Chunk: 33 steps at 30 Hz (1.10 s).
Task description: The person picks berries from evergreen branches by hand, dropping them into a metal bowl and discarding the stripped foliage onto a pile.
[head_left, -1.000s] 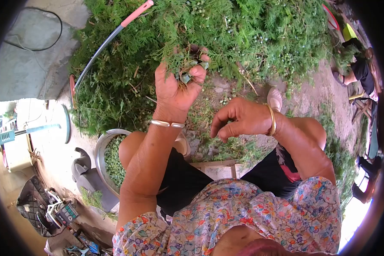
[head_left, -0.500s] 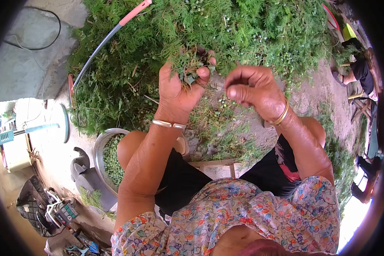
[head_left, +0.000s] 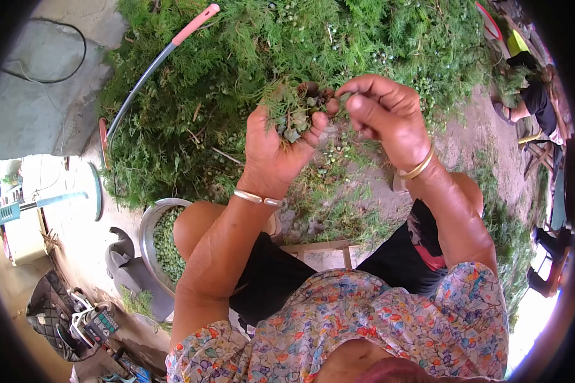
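My left hand (head_left: 271,156), with a silver bangle at the wrist, is closed round a cypress sprig (head_left: 294,121) bearing green cones and feathery leaves. Some brown bits show at its fingertips. Just right of the sprig is my right hand (head_left: 396,124), a gold bangle at its wrist. Its thumb and forefinger are bent together close to the left fingertips; what they grip, if anything, is too small to make out. Beyond both hands lies a large heap of cut cypress branches (head_left: 191,83).
A metal basin (head_left: 144,233) of green cones stands beside my left knee. A curved tool with a pink handle (head_left: 195,25) rests on the heap. A grey object (head_left: 137,277) lies by the basin. At right, another person's leg (head_left: 521,112) shows near a wooden stool (head_left: 536,159).
My right fingers have moved up and in toward the sprig, close to the left fingertips. The left hand has shifted slightly right and turned, showing more of the cones.
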Each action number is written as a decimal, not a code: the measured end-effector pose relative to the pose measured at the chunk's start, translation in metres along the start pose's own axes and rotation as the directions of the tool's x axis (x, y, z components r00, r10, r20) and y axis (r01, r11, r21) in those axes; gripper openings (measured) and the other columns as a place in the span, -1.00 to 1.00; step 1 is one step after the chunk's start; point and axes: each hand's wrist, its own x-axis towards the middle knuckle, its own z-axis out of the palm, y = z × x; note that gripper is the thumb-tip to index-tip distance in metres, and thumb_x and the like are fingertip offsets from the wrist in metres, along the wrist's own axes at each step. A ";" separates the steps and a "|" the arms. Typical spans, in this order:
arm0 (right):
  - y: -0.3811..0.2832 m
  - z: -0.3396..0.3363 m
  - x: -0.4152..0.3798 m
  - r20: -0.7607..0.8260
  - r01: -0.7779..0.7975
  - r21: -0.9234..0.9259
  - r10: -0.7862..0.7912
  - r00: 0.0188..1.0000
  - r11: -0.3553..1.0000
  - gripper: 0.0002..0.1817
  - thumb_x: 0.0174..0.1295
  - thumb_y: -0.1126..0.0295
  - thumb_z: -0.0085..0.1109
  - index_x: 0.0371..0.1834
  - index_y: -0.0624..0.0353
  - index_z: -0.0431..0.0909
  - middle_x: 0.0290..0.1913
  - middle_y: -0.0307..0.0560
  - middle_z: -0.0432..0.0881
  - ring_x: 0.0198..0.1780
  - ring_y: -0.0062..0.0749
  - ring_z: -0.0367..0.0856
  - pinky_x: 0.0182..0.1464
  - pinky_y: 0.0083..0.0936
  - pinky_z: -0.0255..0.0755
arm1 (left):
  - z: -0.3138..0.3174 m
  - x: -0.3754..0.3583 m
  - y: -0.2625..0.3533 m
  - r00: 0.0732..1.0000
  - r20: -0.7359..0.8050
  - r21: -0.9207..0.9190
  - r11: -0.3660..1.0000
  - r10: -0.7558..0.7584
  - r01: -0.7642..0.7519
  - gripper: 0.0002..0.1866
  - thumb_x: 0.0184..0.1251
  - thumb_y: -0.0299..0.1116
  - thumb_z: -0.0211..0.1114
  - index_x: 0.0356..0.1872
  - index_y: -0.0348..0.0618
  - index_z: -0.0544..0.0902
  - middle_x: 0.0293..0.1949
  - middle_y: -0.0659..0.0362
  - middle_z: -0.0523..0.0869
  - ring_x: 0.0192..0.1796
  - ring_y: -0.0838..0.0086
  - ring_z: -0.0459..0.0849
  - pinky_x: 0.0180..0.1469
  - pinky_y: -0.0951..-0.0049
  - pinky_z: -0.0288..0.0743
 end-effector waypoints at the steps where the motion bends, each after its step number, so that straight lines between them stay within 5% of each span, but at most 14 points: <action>1: 0.000 -0.009 0.002 0.064 -0.177 0.271 0.165 0.984 0.946 -0.88 0.17 0.47 0.14 -0.26 0.26 0.56 -0.47 -0.18 0.59 -0.54 -0.56 0.47 -0.53 -0.72 0.33 | 0.002 0.000 0.001 1.000 0.001 0.000 1.000 0.001 -0.001 -0.68 0.39 -0.28 -0.03 -0.12 -0.39 0.49 -0.17 -0.13 0.61 -0.14 0.05 0.64 -0.16 0.26 0.66; 2: 0.000 -0.015 0.004 0.170 -0.346 0.505 0.302 0.938 0.791 -0.84 0.21 0.41 0.10 -0.25 0.28 0.55 -0.51 -0.16 0.57 -0.58 -0.58 0.43 -0.57 -0.74 0.28 | 0.003 0.001 0.002 1.000 -0.021 -0.011 1.000 -0.012 0.012 -0.65 0.39 -0.26 -0.03 -0.10 -0.42 0.47 -0.14 -0.19 0.59 -0.09 -0.01 0.61 -0.09 0.20 0.63; 7: -0.001 -0.013 0.003 0.160 -0.327 0.501 0.285 0.945 0.802 -0.83 0.21 0.38 0.12 -0.27 0.29 0.55 -0.52 -0.17 0.56 -0.59 -0.65 0.40 -0.60 -0.75 0.26 | 0.001 0.001 0.002 0.999 -0.007 0.034 0.999 -0.034 0.035 -0.57 0.44 -0.22 -0.08 0.00 -0.50 0.43 -0.04 -0.19 0.56 0.10 -0.03 0.52 0.13 -0.06 0.48; 9: -0.001 0.000 -0.002 -0.012 -0.011 -0.007 0.010 1.000 1.000 -0.90 0.14 0.47 0.22 -0.32 0.25 0.59 -0.50 -0.21 0.60 -0.55 -0.70 0.44 -0.58 -0.72 0.29 | 0.000 0.001 -0.001 0.999 0.013 -0.017 0.999 -0.051 0.051 -0.56 0.44 -0.21 -0.10 0.02 -0.48 0.42 -0.04 -0.19 0.56 0.09 -0.01 0.53 0.19 -0.09 0.40; 12: 0.010 0.007 -0.006 -0.020 0.076 -0.206 -0.082 0.996 0.976 -0.90 0.07 0.53 0.28 -0.33 0.22 0.62 -0.47 -0.22 0.65 -0.55 -0.73 0.47 -0.56 -0.72 0.31 | 0.002 0.000 -0.006 0.990 -0.132 0.014 0.999 -0.050 0.053 -0.60 0.44 -0.19 -0.08 -0.05 -0.41 0.45 -0.08 -0.16 0.59 0.01 0.05 0.59 0.07 0.03 0.52; 20: 0.016 0.007 -0.007 0.034 0.229 -0.526 -0.249 0.968 0.819 -0.87 0.09 0.51 0.22 -0.27 0.25 0.59 -0.58 -0.16 0.58 -0.57 -0.72 0.47 -0.53 -0.66 0.37 | -0.003 0.000 -0.015 0.989 -0.131 0.116 0.989 -0.072 0.088 -0.62 0.44 -0.20 -0.08 -0.06 -0.38 0.48 -0.11 -0.07 0.62 -0.03 0.12 0.61 0.05 0.05 0.53; 22: 0.018 0.005 -0.005 0.031 0.061 -0.353 -0.053 0.998 0.934 -0.88 0.12 0.49 0.21 -0.28 0.25 0.59 -0.56 -0.18 0.59 -0.57 -0.69 0.49 -0.52 -0.66 0.39 | -0.001 0.000 -0.017 0.988 -0.135 0.111 0.990 -0.070 0.085 -0.62 0.44 -0.21 -0.08 -0.07 -0.39 0.48 -0.11 -0.08 0.62 -0.02 0.11 0.61 0.07 0.04 0.52; 26: 0.008 -0.002 0.003 0.001 -0.066 -0.011 0.066 0.998 0.998 -0.88 0.19 0.43 0.18 -0.30 0.27 0.59 -0.56 -0.22 0.57 -0.59 -0.71 0.43 -0.58 -0.71 0.32 | 0.005 0.000 -0.017 0.988 -0.154 0.089 0.995 -0.028 0.042 -0.62 0.43 -0.23 -0.07 -0.09 -0.44 0.48 -0.11 -0.15 0.61 0.00 0.05 0.60 0.15 -0.06 0.44; 28: 0.005 -0.010 0.005 0.074 -0.325 0.248 0.317 0.946 0.913 -0.80 0.27 0.34 0.15 -0.27 0.29 0.55 -0.58 -0.27 0.50 -0.62 -0.74 0.33 -0.63 -0.78 0.18 | 0.007 -0.001 -0.017 0.986 -0.169 0.093 0.995 -0.018 0.035 -0.61 0.43 -0.23 -0.07 -0.09 -0.45 0.47 -0.10 -0.18 0.60 0.00 0.02 0.59 0.18 -0.09 0.40; 29: 0.006 -0.013 0.005 0.072 -0.324 0.247 0.317 0.946 0.913 -0.80 0.27 0.34 0.15 -0.27 0.29 0.55 -0.58 -0.27 0.50 -0.62 -0.74 0.33 -0.63 -0.78 0.18 | 0.008 -0.002 -0.016 0.987 -0.162 0.074 0.997 -0.024 0.037 -0.61 0.43 -0.23 -0.06 -0.08 -0.45 0.47 -0.09 -0.19 0.59 0.02 0.01 0.57 0.20 -0.10 0.38; 31: 0.011 -0.018 0.006 0.238 -0.434 0.562 0.365 0.900 0.704 -0.74 0.31 0.27 0.11 -0.23 0.30 0.50 -0.61 -0.29 0.42 -0.65 -0.74 0.25 -0.67 -0.79 0.06 | 0.008 -0.002 -0.015 0.988 -0.150 0.054 0.998 -0.034 0.042 -0.61 0.42 -0.23 -0.06 -0.08 -0.46 0.46 -0.08 -0.20 0.58 0.04 -0.01 0.56 0.21 -0.11 0.36; 33: 0.019 -0.021 0.008 0.280 -0.483 0.599 0.398 0.873 0.638 -0.72 0.31 0.24 0.10 -0.22 0.30 0.49 -0.60 -0.28 0.42 -0.65 -0.72 0.24 -0.67 -0.79 0.06 | 0.006 -0.001 -0.014 0.992 -0.120 0.059 0.998 -0.029 0.036 -0.53 0.45 -0.21 -0.13 0.06 -0.55 0.35 0.05 -0.28 0.50 0.17 -0.08 0.45 0.31 -0.12 0.23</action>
